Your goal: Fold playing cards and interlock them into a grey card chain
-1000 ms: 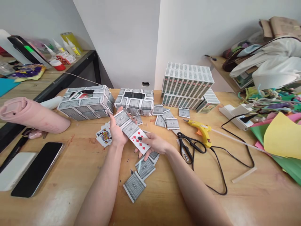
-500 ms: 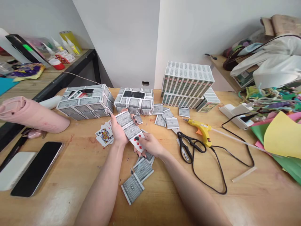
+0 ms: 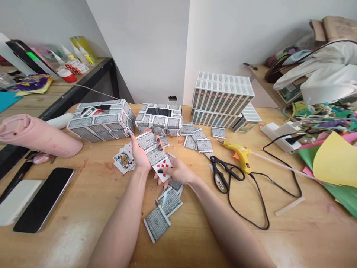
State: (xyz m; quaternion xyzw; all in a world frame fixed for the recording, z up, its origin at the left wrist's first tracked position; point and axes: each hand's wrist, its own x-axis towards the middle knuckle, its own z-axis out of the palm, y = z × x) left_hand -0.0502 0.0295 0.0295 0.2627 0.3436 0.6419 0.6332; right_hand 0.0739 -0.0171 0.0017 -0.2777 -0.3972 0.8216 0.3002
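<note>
My left hand [image 3: 140, 155] is closed around a strip of grey-backed playing cards [image 3: 155, 155], its fingertips showing over the far edge. At the strip's near end, my right hand [image 3: 179, 172] pinches a playing card with red diamonds [image 3: 166, 163], thumb on top and fingers beneath. Whether that card is joined to the strip, I cannot tell. Below my hands lie grey-backed folded cards [image 3: 170, 201], overlapping on the table. Face-up cards with a queen of clubs [image 3: 124, 159] lie left of my left wrist.
Behind my hands stand two card-covered boxes [image 3: 104, 125] [image 3: 158, 124]. Stacked card packs [image 3: 221, 98] are at the back right. Black-handled scissors [image 3: 220, 178] and a yellow glue gun [image 3: 240, 154] with its cord lie right. A phone [image 3: 43, 201] and pink roll [image 3: 41, 136] are left.
My right thumb has shifted left across the diamond card, and more of the card's red face shows. My left hand stays almost in place around the strip.
</note>
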